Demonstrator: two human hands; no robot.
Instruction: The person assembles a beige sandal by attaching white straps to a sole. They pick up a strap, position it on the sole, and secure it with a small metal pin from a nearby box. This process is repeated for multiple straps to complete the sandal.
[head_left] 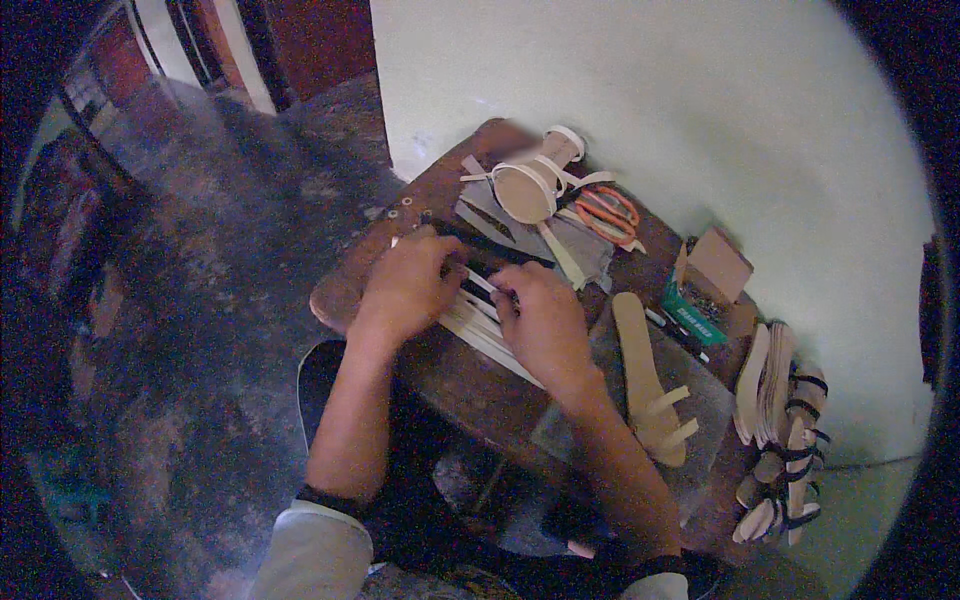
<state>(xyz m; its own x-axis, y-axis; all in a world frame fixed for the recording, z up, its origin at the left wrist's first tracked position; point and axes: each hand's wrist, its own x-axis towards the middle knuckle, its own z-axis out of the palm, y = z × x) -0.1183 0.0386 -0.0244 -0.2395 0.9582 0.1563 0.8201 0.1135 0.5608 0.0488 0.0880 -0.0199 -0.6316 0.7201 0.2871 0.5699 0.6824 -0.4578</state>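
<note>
My left hand is at the near left of the wooden table, its fingers curled and pinched. Close by on the right, my right hand has thumb and fingers pinched together. Between the two hands runs a thin black strip, gripped near its ends; the fingertips partly hide it. Under both hands lie several long pale strips, slanting across the table. Just beyond them is another dark strip. To the right of my right hand lies a tan sole-shaped piece with two pale straps sticking out from it.
Round cream-rimmed pieces and orange-handled scissors lie farther back on the table. An opened green box holds small dark bits. Stacked soles and black-strapped sandals sit at the right edge, near the pale wall.
</note>
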